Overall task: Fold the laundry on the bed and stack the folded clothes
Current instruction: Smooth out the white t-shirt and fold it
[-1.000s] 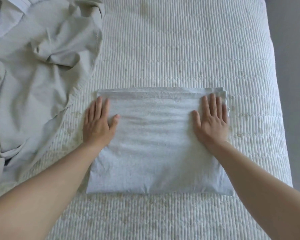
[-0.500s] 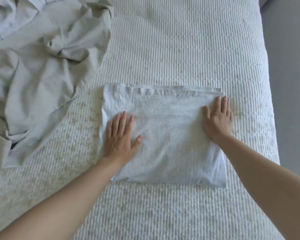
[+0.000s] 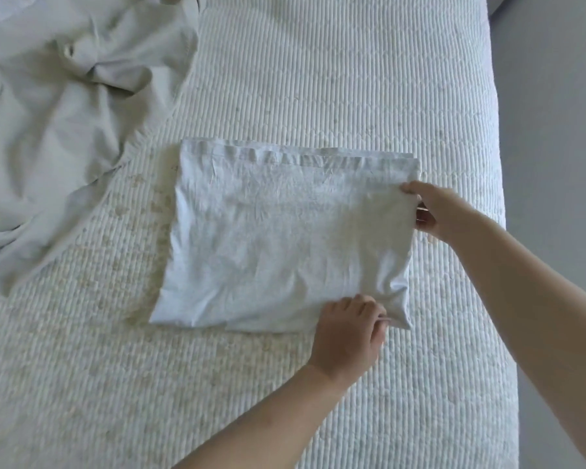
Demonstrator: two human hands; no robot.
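Folded pale cloth [image 3: 285,238], a flat rectangle of several layers, is lying on the bed [image 3: 352,79] and is being taken as the landmark for everything else. Its right edge is being gripped at two places: the far right corner is being pinched by the right hand [image 3: 430,211], thumb on top and the other fingers tucked beneath, while the near right corner is being pinched by the left hand [image 3: 349,330], whose fingers [image 3: 362,306] are curled over the hem. The step in hand is judged to be a further fold, with the right side about to be carried across toward the left edge of the cloth. For that move, both corners are probably being required to rise together and travel evenly, so that the stacked layers at the far hem, already slightly stepped, are not being dragged out of line. Beyond the cloth's far left corner, a crumpled grey-green sheet [image 3: 65,113] is waiting unfolded, and it is being cut off by the frame. No stack of finished pieces is being shown. The undersides of both hands are being hidden, so how many layers are being held cannot be told.
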